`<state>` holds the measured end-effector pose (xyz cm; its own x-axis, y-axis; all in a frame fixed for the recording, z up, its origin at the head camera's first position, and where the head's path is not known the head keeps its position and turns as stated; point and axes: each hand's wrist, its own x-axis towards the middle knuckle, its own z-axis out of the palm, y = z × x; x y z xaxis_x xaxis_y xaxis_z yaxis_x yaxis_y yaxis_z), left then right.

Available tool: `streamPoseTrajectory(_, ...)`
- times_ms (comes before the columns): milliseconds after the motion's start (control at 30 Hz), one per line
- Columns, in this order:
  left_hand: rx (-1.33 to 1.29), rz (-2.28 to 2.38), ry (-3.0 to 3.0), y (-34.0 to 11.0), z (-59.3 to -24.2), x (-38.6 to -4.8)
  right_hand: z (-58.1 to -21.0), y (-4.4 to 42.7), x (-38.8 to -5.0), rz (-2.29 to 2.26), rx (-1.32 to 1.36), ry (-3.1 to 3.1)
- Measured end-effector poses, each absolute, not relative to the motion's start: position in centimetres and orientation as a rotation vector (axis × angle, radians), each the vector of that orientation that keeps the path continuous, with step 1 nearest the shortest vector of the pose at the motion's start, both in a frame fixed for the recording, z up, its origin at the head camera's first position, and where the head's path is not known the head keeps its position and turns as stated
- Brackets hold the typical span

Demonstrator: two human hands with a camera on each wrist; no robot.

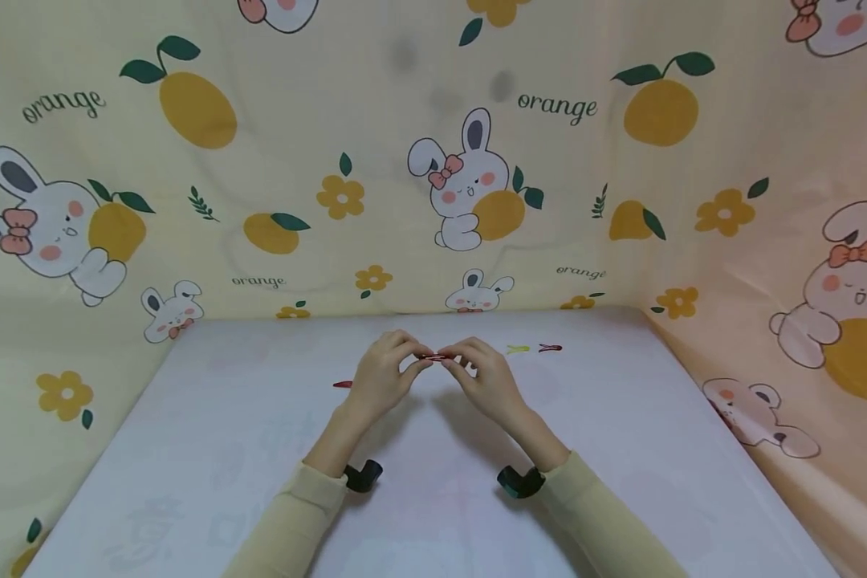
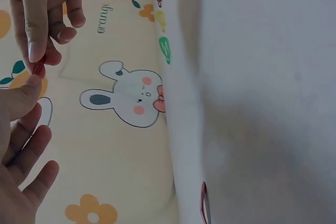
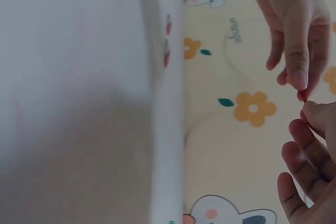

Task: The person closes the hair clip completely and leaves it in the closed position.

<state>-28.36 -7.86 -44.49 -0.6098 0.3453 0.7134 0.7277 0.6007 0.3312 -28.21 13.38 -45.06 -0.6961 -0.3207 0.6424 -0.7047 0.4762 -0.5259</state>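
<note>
In the head view, both hands meet above the table, holding a small red hair clip [image 1: 435, 357] between them. My left hand [image 1: 384, 373] pinches one end with thumb and forefinger. The opposite end is pinched by my right hand [image 1: 487, 381]. The fingertips cover much of the clip, so whether it is snapped or spread cannot be told. In the left wrist view a sliver of the red clip [image 2: 39, 67] shows between the fingertips. Another red clip [image 1: 343, 384] lies on the table beside my left hand, partly hidden by it.
Beyond my right hand lie a yellow hair clip [image 1: 518, 349] and a red one [image 1: 551, 348]. The left wrist view also shows a green clip [image 2: 165, 50]. The white table [image 1: 260, 449] ends against a printed cloth [image 1: 376, 241] at the back.
</note>
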Motion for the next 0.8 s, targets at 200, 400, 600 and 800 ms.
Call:
streamPoseTrajectory(200, -0.853, -0.807, -2.282, -8.2, -44.8, -29.0, -45.5, 13.2, -28.8, 1.094, 0.847, -2.346)
streamPoseTrajectory(400, -0.828, -0.866, -2.406, -8.6, -45.4, -29.7, -46.1, 13.0, -29.7, 1.088, 0.826, -2.430)
streamPoseTrajectory(600, -0.826, -0.887, -2.545, -9.1, -45.6, -30.2, -46.5, 13.0, -30.4, 1.065, 0.791, -2.524)
streamPoseTrajectory(800, -0.855, -0.773, -2.644, -9.6, -45.5, -31.4, -46.7, 12.8, -31.6, 0.997, 0.806, -2.614)
